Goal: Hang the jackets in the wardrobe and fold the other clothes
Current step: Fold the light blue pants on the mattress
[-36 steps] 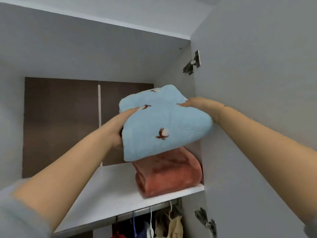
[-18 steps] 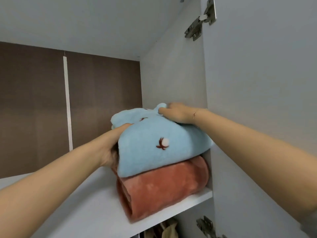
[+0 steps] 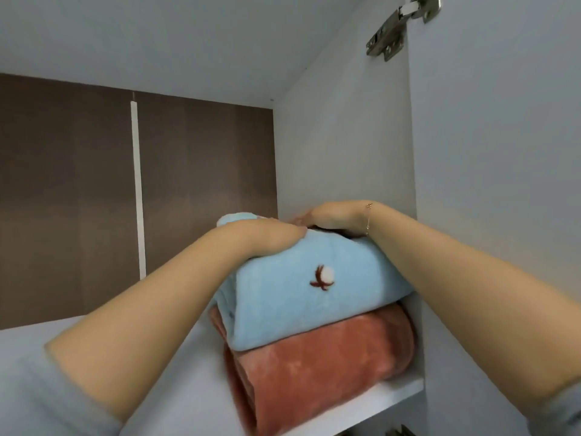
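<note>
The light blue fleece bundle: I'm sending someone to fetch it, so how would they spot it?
Look on the white wardrobe shelf, at its right end against the side wall. Two folded fleece bundles are stacked there; the light blue fleece bundle is the top one, on the rust-red bundle. It alone carries a small embroidered white-and-brown cotton boll.

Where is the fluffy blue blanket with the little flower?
The folded light-blue fleece blanket lies atop the folded rust-red fleece blanket on the white shelf, against the wardrobe's right wall, with both hands on it.
</note>
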